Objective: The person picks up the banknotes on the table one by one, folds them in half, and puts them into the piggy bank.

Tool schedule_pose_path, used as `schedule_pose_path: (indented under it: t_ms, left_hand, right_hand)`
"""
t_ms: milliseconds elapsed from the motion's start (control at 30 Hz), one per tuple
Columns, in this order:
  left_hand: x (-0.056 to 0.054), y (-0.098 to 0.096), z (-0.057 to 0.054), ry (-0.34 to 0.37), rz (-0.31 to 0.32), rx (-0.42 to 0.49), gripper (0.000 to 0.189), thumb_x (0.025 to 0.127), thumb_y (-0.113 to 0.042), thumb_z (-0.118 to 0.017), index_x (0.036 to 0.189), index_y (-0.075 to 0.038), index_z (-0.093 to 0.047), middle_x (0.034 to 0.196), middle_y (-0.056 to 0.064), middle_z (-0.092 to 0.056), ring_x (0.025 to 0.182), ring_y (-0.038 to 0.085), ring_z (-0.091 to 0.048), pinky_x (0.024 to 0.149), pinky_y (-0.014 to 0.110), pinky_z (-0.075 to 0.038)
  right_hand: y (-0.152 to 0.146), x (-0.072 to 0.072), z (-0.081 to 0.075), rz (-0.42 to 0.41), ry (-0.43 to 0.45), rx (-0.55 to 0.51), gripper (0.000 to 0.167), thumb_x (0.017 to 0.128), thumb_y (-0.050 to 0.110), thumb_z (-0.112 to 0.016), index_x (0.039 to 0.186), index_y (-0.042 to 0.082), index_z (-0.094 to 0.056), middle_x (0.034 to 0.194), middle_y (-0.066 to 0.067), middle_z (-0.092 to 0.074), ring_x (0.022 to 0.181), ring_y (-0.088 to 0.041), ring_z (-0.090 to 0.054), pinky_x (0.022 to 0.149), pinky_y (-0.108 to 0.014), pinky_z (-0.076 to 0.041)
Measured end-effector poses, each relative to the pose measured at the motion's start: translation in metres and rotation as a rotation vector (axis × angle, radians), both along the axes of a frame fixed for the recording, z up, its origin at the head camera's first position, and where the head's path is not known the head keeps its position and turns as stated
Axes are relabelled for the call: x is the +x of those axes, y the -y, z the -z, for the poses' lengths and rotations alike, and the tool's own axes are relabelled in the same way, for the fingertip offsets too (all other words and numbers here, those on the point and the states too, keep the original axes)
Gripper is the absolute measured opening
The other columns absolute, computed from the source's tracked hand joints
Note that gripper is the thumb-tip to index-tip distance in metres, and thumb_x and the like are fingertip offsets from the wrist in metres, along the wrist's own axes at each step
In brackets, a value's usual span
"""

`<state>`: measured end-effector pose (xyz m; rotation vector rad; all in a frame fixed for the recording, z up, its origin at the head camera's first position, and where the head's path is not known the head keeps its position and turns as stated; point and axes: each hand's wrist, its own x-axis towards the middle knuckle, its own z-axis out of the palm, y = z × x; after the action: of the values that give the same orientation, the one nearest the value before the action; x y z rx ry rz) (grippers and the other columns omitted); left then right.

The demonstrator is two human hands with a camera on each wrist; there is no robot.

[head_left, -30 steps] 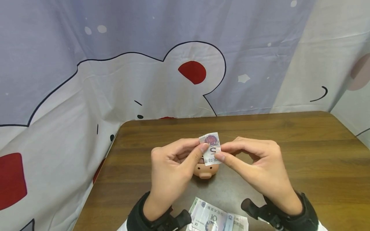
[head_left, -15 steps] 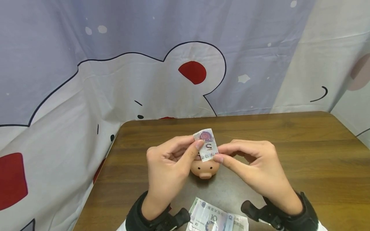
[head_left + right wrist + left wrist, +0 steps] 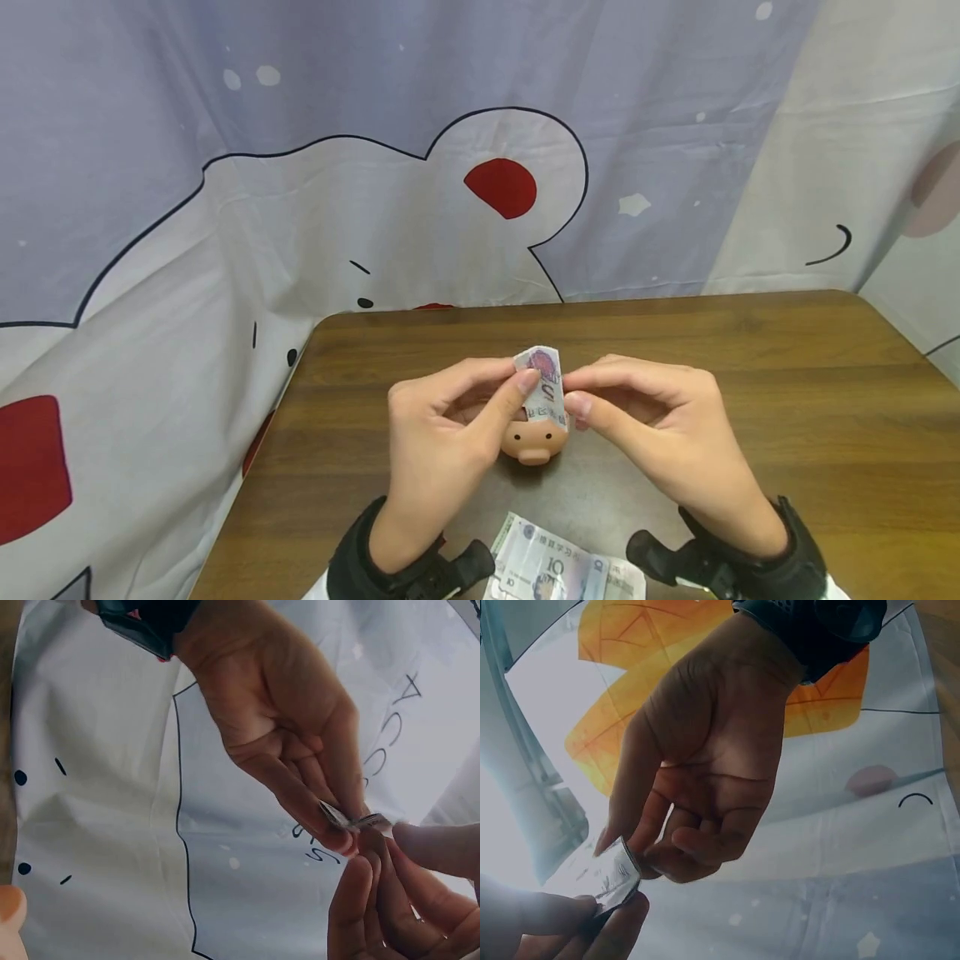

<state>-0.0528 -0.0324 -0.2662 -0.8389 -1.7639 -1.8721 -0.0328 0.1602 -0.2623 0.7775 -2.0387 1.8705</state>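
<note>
A small folded banknote (image 3: pixel 545 387) with a 5 and a purple flower print is held up between both hands. My left hand (image 3: pixel 450 421) pinches its left side, thumb in front and fingers behind. At its right edge are the thumb and index finger of my right hand (image 3: pixel 660 417). Behind and below the note stands a tan piggy bank (image 3: pixel 533 446), its top partly hidden by note and fingers. The left wrist view shows the note (image 3: pixel 620 876) between the fingertips of both hands; in the right wrist view the folded note (image 3: pixel 352 818) is seen edge-on.
Several banknotes (image 3: pixel 558 567), a 10 on top, lie on the wooden table (image 3: pixel 787 417) near its front, between the wrists. A printed curtain (image 3: pixel 637 125) hangs behind the table. Both wrists wear black straps with cameras.
The note first shifted a little left and up, then back down, now overlapping the piggy bank's top. The right thumb has slid off the note's face to its right edge.
</note>
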Motion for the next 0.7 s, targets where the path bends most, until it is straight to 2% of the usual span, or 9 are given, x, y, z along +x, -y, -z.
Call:
schedule_pose_path:
  t_ms: [67, 167, 367, 500, 600, 700]
  left_hand:
    - [0.0005, -0.0005, -0.0010, -0.023, 0.020, -0.006, 0.011, 0.084, -0.002, -0.075, 0.094, 0.003, -0.075, 0.087, 0.010, -0.074, 0.072, 0.018, -0.071, 0.059, 0.033, -0.059]
    - [0.0016, -0.0011, -0.0014, -0.045, 0.053, -0.030, 0.013, 0.084, -0.001, -0.074, 0.097, 0.004, -0.076, 0.089, 0.009, -0.072, 0.076, 0.018, -0.070, 0.061, 0.033, -0.060]
    - [0.0015, 0.0008, 0.0002, 0.047, 0.145, -0.079, 0.015, 0.088, -0.003, -0.071, 0.101, 0.003, -0.075, 0.092, 0.008, -0.070, 0.079, 0.018, -0.068, 0.065, 0.035, -0.060]
    - [0.0018, 0.0016, -0.0004, 0.063, 0.236, -0.077, 0.017, 0.091, 0.000, -0.066, 0.106, 0.004, -0.073, 0.097, 0.011, -0.068, 0.085, 0.021, -0.068, 0.068, 0.038, -0.060]
    - [0.0024, 0.0000, -0.0006, 0.043, 0.232, -0.068, 0.016, 0.090, 0.000, -0.068, 0.104, 0.005, -0.073, 0.097, 0.011, -0.069, 0.084, 0.021, -0.069, 0.067, 0.037, -0.060]
    - [0.0025, -0.0019, -0.0005, 0.021, 0.183, -0.073, 0.013, 0.088, -0.003, -0.071, 0.099, 0.003, -0.074, 0.094, 0.010, -0.072, 0.081, 0.019, -0.070, 0.066, 0.034, -0.060]
  right_hand:
    - [0.0018, -0.0013, 0.0020, -0.023, -0.045, -0.027, 0.026, 0.082, -0.015, -0.069, 0.105, -0.003, -0.070, 0.096, -0.018, -0.070, 0.082, -0.025, -0.066, 0.070, -0.029, -0.057]
    - [0.0048, -0.0025, 0.0051, -0.004, -0.101, -0.034, 0.032, 0.076, -0.017, -0.074, 0.103, -0.002, -0.070, 0.095, -0.017, -0.069, 0.080, -0.023, -0.065, 0.072, -0.028, -0.057]
    - [0.0069, -0.0063, 0.0088, 0.037, -0.233, -0.055, 0.036, 0.068, -0.021, -0.077, 0.098, -0.002, -0.069, 0.088, -0.014, -0.070, 0.072, -0.017, -0.064, 0.067, -0.025, -0.056]
    - [0.0066, -0.0077, 0.0080, 0.068, -0.256, -0.070, 0.036, 0.067, -0.022, -0.077, 0.097, -0.003, -0.070, 0.087, -0.014, -0.071, 0.070, -0.017, -0.064, 0.066, -0.024, -0.055]
    - [0.0069, -0.0068, 0.0061, 0.050, -0.263, -0.101, 0.035, 0.068, -0.024, -0.075, 0.097, -0.007, -0.069, 0.088, -0.016, -0.070, 0.072, -0.019, -0.064, 0.068, -0.025, -0.055]
    - [0.0061, -0.0038, 0.0036, -0.001, -0.238, -0.155, 0.030, 0.072, -0.026, -0.069, 0.098, -0.012, -0.067, 0.091, -0.021, -0.068, 0.078, -0.022, -0.065, 0.070, -0.026, -0.056]
